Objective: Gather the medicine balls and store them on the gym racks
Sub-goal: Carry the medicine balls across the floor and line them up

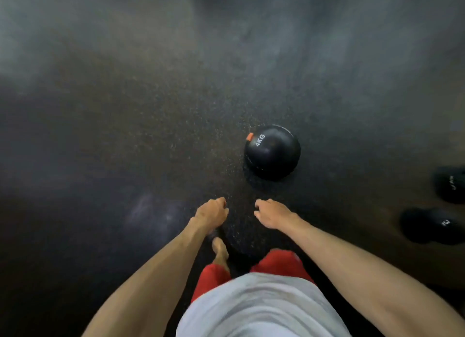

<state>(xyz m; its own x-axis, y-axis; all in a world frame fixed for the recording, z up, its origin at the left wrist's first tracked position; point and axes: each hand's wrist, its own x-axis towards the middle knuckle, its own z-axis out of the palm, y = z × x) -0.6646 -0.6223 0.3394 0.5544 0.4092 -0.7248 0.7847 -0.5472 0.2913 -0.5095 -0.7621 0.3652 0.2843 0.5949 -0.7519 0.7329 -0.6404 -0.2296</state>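
While the left hand [212, 212] and right hand [270, 214] hang loosely curled and empty, the 4KG medicine ball [272, 152] sits on the floor [151, 135] at one o'clock. This looks like the approach, and the next move likely calls for a stooping two-handed scoop.

The speckled floor [151, 135] bears a black 4KG ball [273, 152] and two blurred dark objects [432, 226] [451, 185].
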